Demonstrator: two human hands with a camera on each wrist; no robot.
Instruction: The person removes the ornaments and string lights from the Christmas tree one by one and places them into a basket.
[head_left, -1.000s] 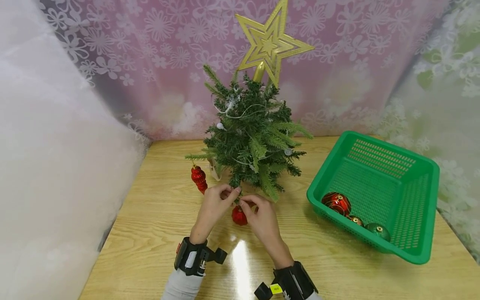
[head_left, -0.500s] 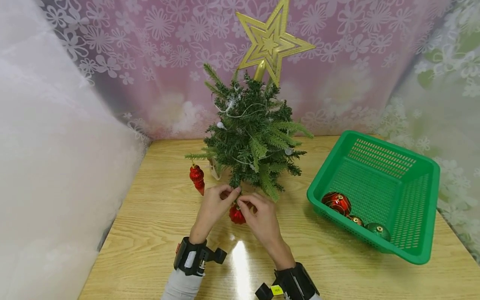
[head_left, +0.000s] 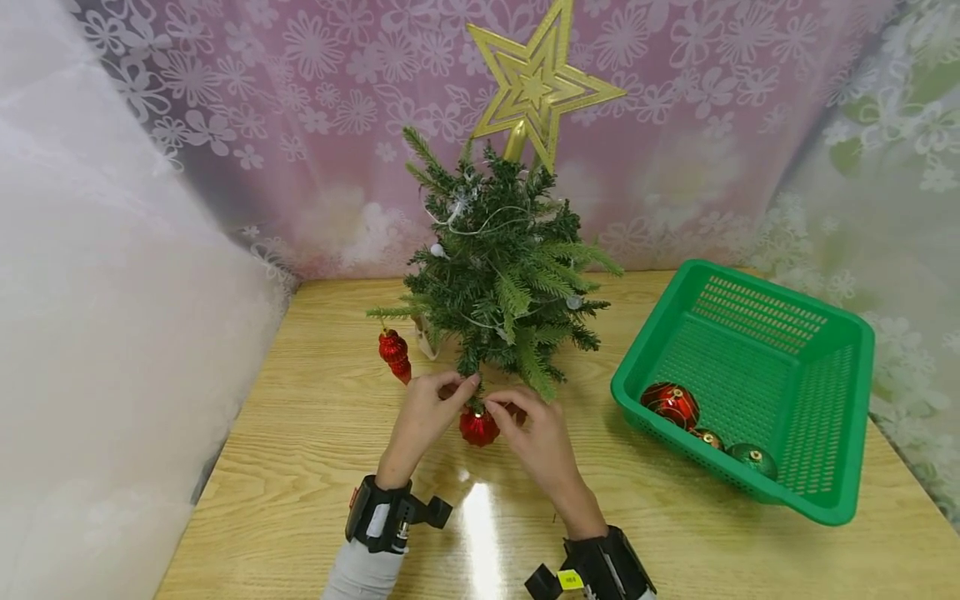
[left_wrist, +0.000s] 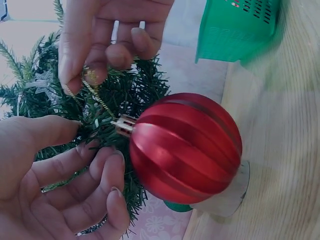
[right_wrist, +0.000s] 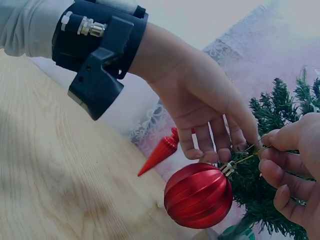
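Observation:
A ribbed red Christmas ball (left_wrist: 186, 147) with a metal cap hangs beneath a front lower branch of the small Christmas tree (head_left: 495, 275). My left hand (head_left: 429, 410) pinches that branch's tip (left_wrist: 97, 130) between thumb and fingers. My right hand (head_left: 536, 437) pinches the ball's gold cord (left_wrist: 97, 97) just beside the branch, drawing it out in a loop. In the right wrist view, thumb and index finger of the right hand (right_wrist: 295, 167) meet at the cord, close to the left fingertips. Whether the loop fully encircles the branch I cannot tell.
Left of the hands, a red spiral ornament (head_left: 394, 354) hangs from another branch. A gold star (head_left: 534, 87) tops the tree, with white string lights around it. On the right, a green basket (head_left: 806, 304) holds several baubles. All stands on a wooden table (head_left: 285, 467).
My right hand has shifted slightly right, widening the gap between the two hands. The red ball sways a little and shows more fully. My left hand keeps its place on the branch.

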